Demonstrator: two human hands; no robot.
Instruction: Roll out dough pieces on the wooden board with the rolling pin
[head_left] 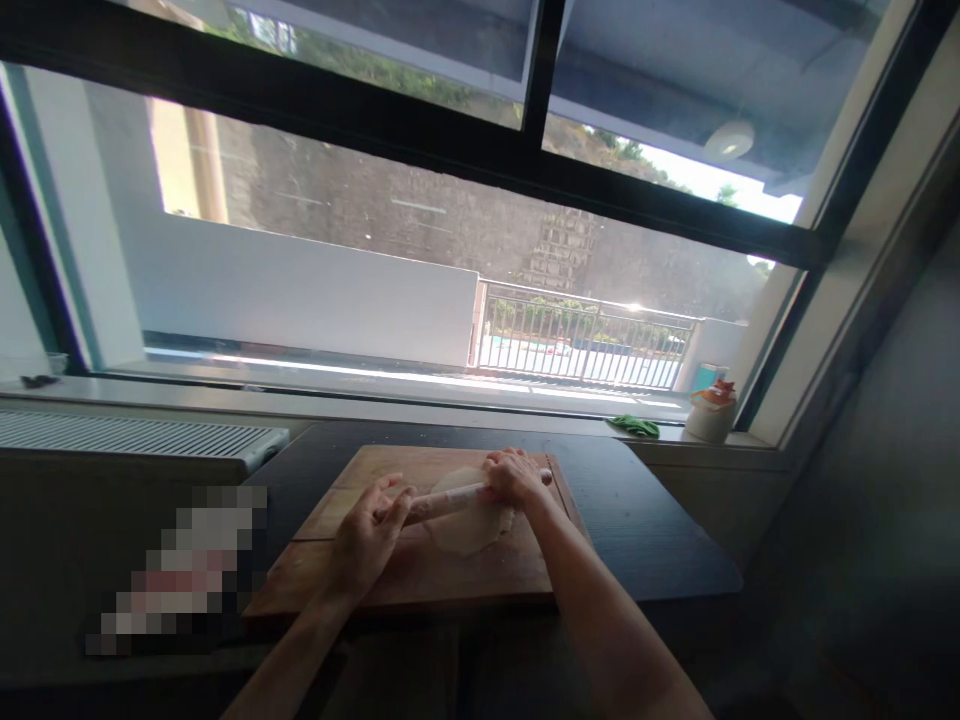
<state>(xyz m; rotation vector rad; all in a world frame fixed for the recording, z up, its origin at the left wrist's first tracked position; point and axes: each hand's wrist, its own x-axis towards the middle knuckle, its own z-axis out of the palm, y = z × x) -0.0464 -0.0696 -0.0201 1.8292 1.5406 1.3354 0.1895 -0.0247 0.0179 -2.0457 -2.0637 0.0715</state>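
Note:
A flat sheet of pale dough (pixel 465 530) lies on a wooden board (pixel 322 575). Across it rests a wooden rolling pin (pixel 446 503), tilted up toward the right. My left hand (pixel 373 530) holds the pin near its left end, thumb along it and fingers partly curled. Toward the other end, my right hand (pixel 514 475) is closed over the pin, whose tip shows just past the fingers. The dough's far part is partly covered by the pin and my right hand.
The board sits on a dark table (pixel 645 510). Behind it, a window sill (pixel 450 412) carries a green cloth-like item (pixel 634 427) and a white container (pixel 709 418). A radiator (pixel 142 440) stands at left, with a blurred-out patch (pixel 180 570) below it.

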